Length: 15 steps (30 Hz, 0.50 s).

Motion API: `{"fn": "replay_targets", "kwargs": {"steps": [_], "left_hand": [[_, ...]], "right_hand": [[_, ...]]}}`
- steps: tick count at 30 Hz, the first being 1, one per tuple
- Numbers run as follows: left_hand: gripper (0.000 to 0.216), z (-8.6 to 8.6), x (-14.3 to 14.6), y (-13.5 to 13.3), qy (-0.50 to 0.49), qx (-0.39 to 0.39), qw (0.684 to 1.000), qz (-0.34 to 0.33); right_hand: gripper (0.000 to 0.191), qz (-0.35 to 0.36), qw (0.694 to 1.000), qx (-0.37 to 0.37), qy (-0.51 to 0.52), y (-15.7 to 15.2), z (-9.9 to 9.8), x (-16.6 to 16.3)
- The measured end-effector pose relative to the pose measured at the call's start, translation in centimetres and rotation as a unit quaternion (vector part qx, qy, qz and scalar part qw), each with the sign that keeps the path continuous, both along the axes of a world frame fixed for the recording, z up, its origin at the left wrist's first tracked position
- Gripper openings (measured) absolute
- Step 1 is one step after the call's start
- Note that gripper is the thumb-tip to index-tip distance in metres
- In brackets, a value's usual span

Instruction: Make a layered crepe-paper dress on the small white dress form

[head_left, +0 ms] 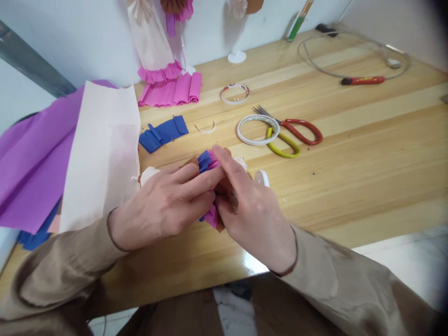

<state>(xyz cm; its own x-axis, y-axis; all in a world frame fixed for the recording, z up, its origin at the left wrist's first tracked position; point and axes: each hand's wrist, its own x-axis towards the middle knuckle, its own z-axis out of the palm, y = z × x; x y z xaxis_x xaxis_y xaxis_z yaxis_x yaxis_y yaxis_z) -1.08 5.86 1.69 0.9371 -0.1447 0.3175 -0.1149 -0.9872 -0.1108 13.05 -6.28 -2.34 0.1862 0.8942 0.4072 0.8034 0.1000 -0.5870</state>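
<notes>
My left hand (168,201) and my right hand (256,209) meet over a small gathered crepe-paper piece (212,217). Its blue, pink and brown ruffles show between and below my fingers. Both hands are closed on it, with fingertips pressed against the folds. Most of the piece is hidden behind my fingers. Cream paper (150,174) pokes out beside my left knuckles. A white round disc (262,178) stands on edge just past my right hand; whether it joins the piece, I cannot tell.
Scissors (310,135) lie beyond my right hand, partly under a white tape roll (258,142). Farther back are another tape roll (234,101), pleated blue paper (168,131), pink paper (175,91) and a cable (315,65). Cream sheets (100,154) and purple sheets (42,154) cover the left side.
</notes>
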Motion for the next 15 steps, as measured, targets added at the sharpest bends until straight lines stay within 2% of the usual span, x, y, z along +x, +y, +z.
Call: {"fn": "replay_targets", "kwargs": {"steps": [6, 10, 15], "left_hand": [[0.015, -0.26, -0.48, 0.14, 0.025, -0.14, 0.99, 0.002], [0.022, 0.26, -0.62, 0.23, 0.064, -0.234, 0.97, 0.008], [0.031, 0.24, -0.71, 0.67, 0.063, -0.297, 0.953, -0.013]], "right_hand": [[0.066, -0.014, 1.0, -0.015, -0.021, 0.04, -0.17, 0.18], [0.063, -0.018, 1.0, -0.014, -0.015, 0.02, -0.16, 0.23], [0.06, -0.014, 1.0, -0.015, 0.014, 0.11, -0.07, 0.31]]}}
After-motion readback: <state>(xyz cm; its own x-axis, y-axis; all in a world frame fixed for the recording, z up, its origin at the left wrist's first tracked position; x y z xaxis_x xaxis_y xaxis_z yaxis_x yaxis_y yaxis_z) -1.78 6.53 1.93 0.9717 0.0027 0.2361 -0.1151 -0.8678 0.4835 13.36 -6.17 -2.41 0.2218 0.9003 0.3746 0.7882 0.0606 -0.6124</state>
